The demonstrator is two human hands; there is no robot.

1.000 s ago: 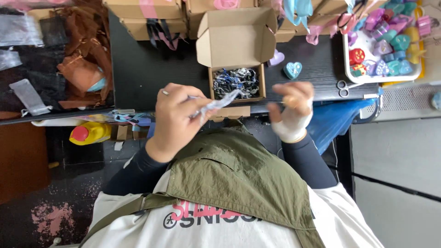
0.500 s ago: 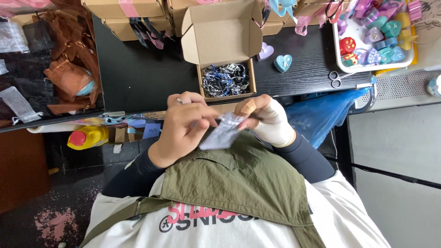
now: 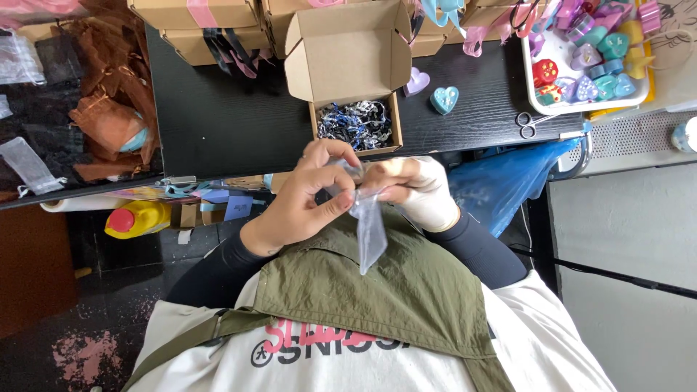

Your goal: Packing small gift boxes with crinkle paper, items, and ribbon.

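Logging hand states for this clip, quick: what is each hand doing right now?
Left hand: fingers pinched on the top of the small clear bag.
Right hand, in a white glove: fingers closed on the same bag's top.

Two hands are seen, the left hand (image 3: pixel 294 207) and the right hand (image 3: pixel 417 190), with one clear plastic bag (image 3: pixel 370 229) between them. One open cardboard box (image 3: pixel 348 54) is counted at the desk's (image 3: pixel 232 123) near edge. Two loose heart-shaped pieces are counted beside it: one lilac heart (image 3: pixel 416 81) and one teal heart (image 3: pixel 444 99). One pair of scissors (image 3: pixel 534 123) and one white tray (image 3: pixel 552 101) are found toward the right edge. One yellow bottle (image 3: pixel 138 218) is seen below the desk.
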